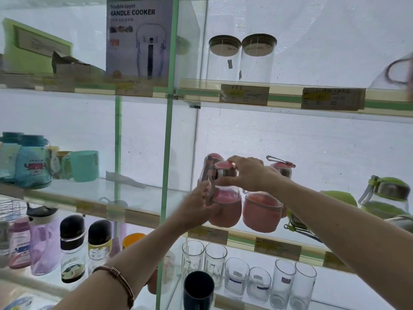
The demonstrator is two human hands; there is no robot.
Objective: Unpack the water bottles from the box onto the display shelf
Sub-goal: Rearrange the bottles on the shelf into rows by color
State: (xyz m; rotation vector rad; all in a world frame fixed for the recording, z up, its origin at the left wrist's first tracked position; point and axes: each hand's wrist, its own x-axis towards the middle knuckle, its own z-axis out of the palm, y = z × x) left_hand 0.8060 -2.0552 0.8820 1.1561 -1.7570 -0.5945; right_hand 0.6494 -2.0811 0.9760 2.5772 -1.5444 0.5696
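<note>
A pink-sleeved glass water bottle with a pink lid stands at the left end of the middle glass shelf. My left hand grips its lower body and strap from the left. My right hand curls over its lid and metal collar from the right. Another pink bottle stands right beside it, and two more pink lids show behind, one at the back left and one at the back right. The box is out of view.
Green-lidded bottles stand and lie at the right of the same shelf. Two tall glass jars occupy the shelf above. Drinking glasses line the shelf below. A green shelf post runs just left of the bottles. Blue bottles stand far left.
</note>
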